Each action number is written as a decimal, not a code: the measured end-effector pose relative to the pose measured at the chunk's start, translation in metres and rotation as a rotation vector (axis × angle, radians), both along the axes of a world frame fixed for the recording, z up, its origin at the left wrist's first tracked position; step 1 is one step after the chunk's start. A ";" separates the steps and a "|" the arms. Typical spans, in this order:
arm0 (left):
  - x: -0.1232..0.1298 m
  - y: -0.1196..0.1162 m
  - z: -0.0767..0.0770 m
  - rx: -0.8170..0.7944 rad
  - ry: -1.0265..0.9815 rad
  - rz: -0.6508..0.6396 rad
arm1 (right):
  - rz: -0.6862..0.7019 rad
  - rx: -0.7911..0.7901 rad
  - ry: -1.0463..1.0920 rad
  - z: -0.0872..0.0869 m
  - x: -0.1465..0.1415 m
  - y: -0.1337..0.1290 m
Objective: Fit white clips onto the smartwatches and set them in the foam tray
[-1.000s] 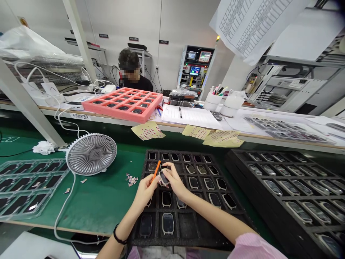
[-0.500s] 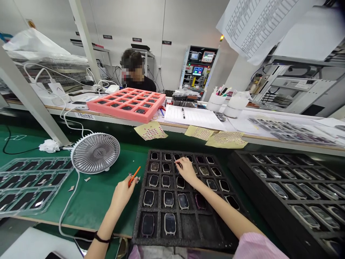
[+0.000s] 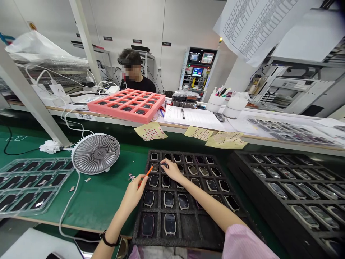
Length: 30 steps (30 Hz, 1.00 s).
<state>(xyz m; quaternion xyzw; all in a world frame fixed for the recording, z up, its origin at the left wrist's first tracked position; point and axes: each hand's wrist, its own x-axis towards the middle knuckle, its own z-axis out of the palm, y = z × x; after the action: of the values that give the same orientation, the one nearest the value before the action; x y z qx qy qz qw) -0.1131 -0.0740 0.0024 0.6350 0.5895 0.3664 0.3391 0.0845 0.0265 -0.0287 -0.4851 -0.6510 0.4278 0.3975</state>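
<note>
A black foam tray (image 3: 194,223) lies in front of me with several strapless smartwatches in its compartments. My left hand (image 3: 136,189) is closed around a slim orange stick-like tool (image 3: 149,170), whose tip reaches over the tray's left edge. In the second row, the fingers of my right hand (image 3: 172,171) are closed at the edges of a smartwatch (image 3: 164,166), partly covering it. Below that sits another smartwatch (image 3: 166,181) in its own compartment. Small scraps (image 3: 131,177) lie on the green mat just left of the tray.
A white fan (image 3: 96,153) stands to the left, its cable running down the mat. Clear plastic trays (image 3: 35,183) hold dark screens at far left. Another black tray (image 3: 269,216) of watches is on the right. A pink foam tray (image 3: 126,113) rests on the shelf, before a seated person.
My right hand has moved left across the tray to the second-column watch. My left hand has brought the orange tool rightward, over the tray's edge. The person behind has raised their head.
</note>
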 end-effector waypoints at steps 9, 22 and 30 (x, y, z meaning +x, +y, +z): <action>0.029 0.008 -0.013 -0.270 -0.436 -0.234 | 0.170 -0.272 0.572 0.034 -0.015 -0.030; 0.032 0.006 -0.004 -0.322 -0.595 -0.205 | 0.275 -0.531 0.883 0.039 -0.021 -0.036; 0.041 0.006 -0.018 -0.298 -0.696 -0.194 | 0.327 -0.666 1.029 0.038 -0.022 -0.042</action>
<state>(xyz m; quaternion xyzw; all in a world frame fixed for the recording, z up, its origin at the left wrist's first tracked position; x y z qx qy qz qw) -0.0721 -0.0679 -0.0159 0.4693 0.4231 0.4366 0.6404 0.0623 -0.0153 0.0089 -0.2091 -0.2742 0.8411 0.4167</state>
